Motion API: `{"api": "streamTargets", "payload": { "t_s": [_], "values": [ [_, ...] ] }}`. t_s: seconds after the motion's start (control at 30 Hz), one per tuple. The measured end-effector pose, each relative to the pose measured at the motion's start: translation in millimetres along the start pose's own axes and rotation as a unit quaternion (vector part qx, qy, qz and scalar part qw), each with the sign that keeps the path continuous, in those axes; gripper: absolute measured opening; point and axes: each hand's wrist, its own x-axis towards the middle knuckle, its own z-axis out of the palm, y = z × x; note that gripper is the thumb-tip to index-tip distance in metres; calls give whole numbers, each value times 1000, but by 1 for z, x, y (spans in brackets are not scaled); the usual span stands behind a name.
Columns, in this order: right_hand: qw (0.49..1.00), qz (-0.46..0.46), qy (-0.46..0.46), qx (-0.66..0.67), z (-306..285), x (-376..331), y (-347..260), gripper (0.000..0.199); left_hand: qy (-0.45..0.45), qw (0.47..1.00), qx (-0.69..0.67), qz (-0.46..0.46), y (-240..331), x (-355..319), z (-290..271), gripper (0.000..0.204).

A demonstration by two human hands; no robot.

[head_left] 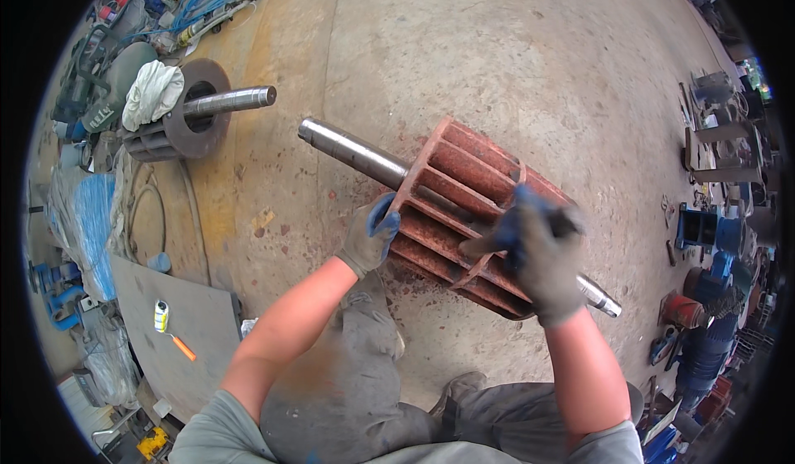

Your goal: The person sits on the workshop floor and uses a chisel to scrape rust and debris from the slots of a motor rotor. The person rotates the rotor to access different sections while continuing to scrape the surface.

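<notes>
A rusty red finned rotor (464,190) on a steel shaft (352,151) lies tilted on the concrete floor in front of me. My left hand (370,236), in a grey and blue glove, grips the rim of its near-left end plate. My right hand (538,248), gloved the same way, rests on top of the fins near the right end, fingers curled over them. The shaft's other end (600,297) sticks out below my right hand. My knees (364,356) are just under the rotor.
A second, darker rotor (186,112) with its own shaft and a white cloth (151,91) on it lies at the far left. A steel plate (178,331) with a small can and an orange-handled tool lies lower left. Blue hoses, tools and blue and red parts crowd both edges.
</notes>
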Motion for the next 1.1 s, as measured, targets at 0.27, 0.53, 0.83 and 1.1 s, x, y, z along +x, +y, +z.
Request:
{"api": "streamTargets", "payload": {
  "t_s": [0.27, 0.53, 0.83, 1.1],
  "values": [
    [998, 22, -27, 51, 6, 9, -21, 47, -24, 998, -8, -50, 4, -2, -4, 81],
    [995, -81, -43, 40, -3, -3, 9, 38, -3, 1000, -30, -3, 3, 2, 2, 84],
    [988, -134, -76, 10, 2, -1, 12, 38, 1, 999, -5, -32, 5, 12, 2, 78],
    [955, -147, -147, -212, 16, 12, -8, 36, -36, 996, 29, -80, 19, 29, -1, 79]
  ]
}}
